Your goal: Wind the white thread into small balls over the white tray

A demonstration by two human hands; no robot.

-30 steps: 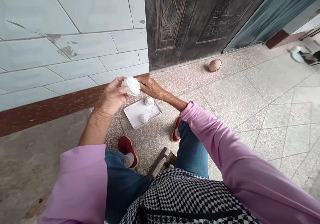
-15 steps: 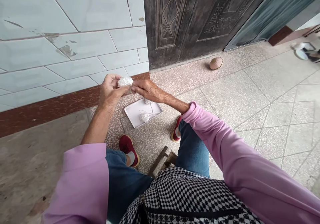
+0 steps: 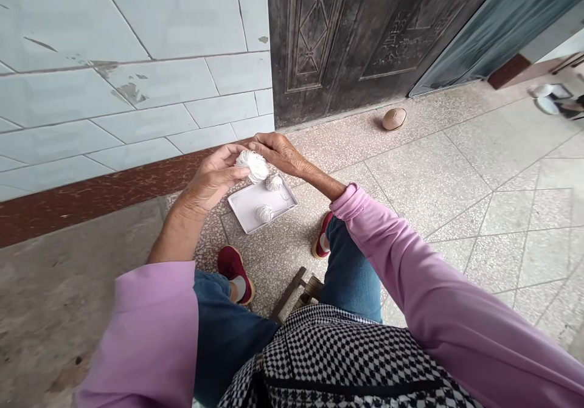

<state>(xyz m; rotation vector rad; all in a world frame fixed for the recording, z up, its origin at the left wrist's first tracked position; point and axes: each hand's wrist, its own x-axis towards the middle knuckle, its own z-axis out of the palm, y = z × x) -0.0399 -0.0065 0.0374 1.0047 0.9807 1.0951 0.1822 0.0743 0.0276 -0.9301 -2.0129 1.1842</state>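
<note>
My left hand [image 3: 214, 180] cups a white ball of thread [image 3: 252, 165] from below, fingers curled round it. My right hand [image 3: 279, 151] rests on the far side of the same ball, fingers bent against it. Both hands are held out over a white square tray [image 3: 246, 209] on the floor. On the tray lie two smaller white thread balls, one near its back edge [image 3: 274, 182] and one in the middle [image 3: 264, 213], with thin strands trailing from them.
I sit on a low wooden stool [image 3: 298, 292], red shoes either side of the tray. A tiled wall [image 3: 137, 92] stands at left and a dark metal door [image 3: 356, 37] ahead. A brown rounded object [image 3: 393, 118] lies by the door on the terrazzo floor.
Both hands have come down and slightly right with the thread ball. The ball has turned in my left hand, from edge-on back to its broad face.
</note>
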